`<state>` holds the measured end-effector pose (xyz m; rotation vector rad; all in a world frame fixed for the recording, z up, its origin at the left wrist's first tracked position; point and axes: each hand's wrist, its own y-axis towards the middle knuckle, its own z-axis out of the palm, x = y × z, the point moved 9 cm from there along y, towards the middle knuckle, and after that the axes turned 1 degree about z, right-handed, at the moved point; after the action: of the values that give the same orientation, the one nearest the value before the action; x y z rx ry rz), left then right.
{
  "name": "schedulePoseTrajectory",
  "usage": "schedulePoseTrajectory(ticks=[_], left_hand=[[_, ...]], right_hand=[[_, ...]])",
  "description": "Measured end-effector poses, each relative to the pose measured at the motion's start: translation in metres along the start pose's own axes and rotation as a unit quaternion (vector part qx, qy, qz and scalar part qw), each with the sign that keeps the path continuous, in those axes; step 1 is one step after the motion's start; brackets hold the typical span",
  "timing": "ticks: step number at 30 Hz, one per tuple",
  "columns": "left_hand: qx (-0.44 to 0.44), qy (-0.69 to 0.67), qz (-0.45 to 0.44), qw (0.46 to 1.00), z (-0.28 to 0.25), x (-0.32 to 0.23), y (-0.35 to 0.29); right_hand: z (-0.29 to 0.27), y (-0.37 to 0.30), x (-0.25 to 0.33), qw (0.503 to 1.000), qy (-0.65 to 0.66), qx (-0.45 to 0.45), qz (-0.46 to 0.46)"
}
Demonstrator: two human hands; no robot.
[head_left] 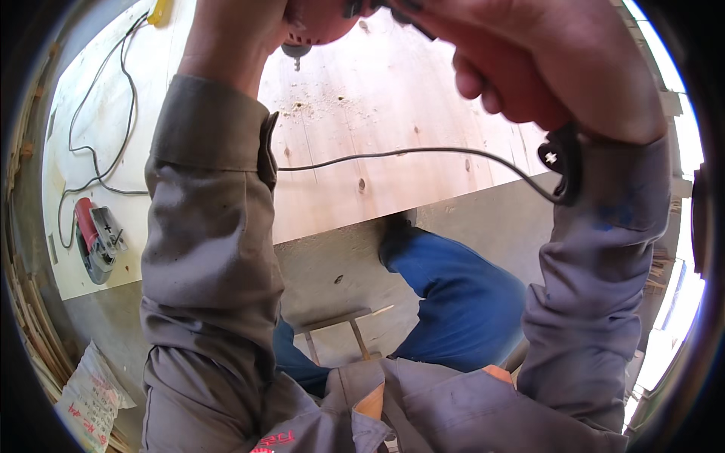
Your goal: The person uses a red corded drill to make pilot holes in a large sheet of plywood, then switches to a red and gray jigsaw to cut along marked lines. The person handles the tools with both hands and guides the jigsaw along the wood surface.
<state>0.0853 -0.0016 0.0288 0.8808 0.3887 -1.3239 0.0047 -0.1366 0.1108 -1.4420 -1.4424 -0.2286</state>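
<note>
A red corded power drill (326,24) is at the upper edge, its dark chuck and short bit (297,60) pointing down over a pale plywood sheet (393,177). Around its red handle my right hand (544,57) is closed, and a black cord (408,151) runs from the handle's end leftward across the sheet. My left hand (245,30) is against the drill's left side; its fingers are cut off by the frame's top. Below the bit, sawdust (325,109) lies scattered around small dark holes or knots.
A red and grey power tool (97,240) lies at the sheet's left end, with its looping cord (128,90). Something yellow (158,13) is at the top left. My blue-trousered leg (453,291) bends beside the near edge. A white printed sack (92,396) and wood strips (41,332) are lower left.
</note>
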Motion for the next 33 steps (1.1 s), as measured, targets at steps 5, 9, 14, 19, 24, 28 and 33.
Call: schedulePoseTrajectory(ticks=[5, 9, 14, 19, 24, 28, 33], left_hand=[[0.020, 0.089, -0.042, 0.995, 0.047, -0.032, -0.032], [0.019, 0.146, -0.061, 0.987, 0.075, -0.046, -0.048], [-0.029, 0.118, -0.126, 0.985, 0.064, -0.042, -0.072], [-0.002, 0.143, -0.175, 0.974, 0.049, -0.018, -0.092], [0.000, 0.160, -0.182, 0.970, 0.037, -0.003, -0.105], [-0.023, 0.128, -0.197, 0.972, 0.016, 0.021, -0.110], [-0.061, 0.120, -0.168, 0.977, 0.006, 0.038, -0.104]], right_hand=[[-0.001, -0.065, 0.018, 1.000, 0.007, 0.012, 0.019], [-0.005, -0.094, -0.009, 0.990, -0.064, -0.003, -0.129], [0.006, -0.131, 0.001, 0.991, -0.027, 0.009, -0.129], [0.018, -0.127, -0.026, 0.993, 0.018, 0.007, -0.117], [0.033, -0.104, -0.055, 0.985, 0.095, 0.005, -0.144], [0.035, -0.084, -0.066, 0.987, 0.083, 0.029, -0.135], [0.031, -0.073, -0.081, 0.990, 0.052, 0.032, -0.128]])
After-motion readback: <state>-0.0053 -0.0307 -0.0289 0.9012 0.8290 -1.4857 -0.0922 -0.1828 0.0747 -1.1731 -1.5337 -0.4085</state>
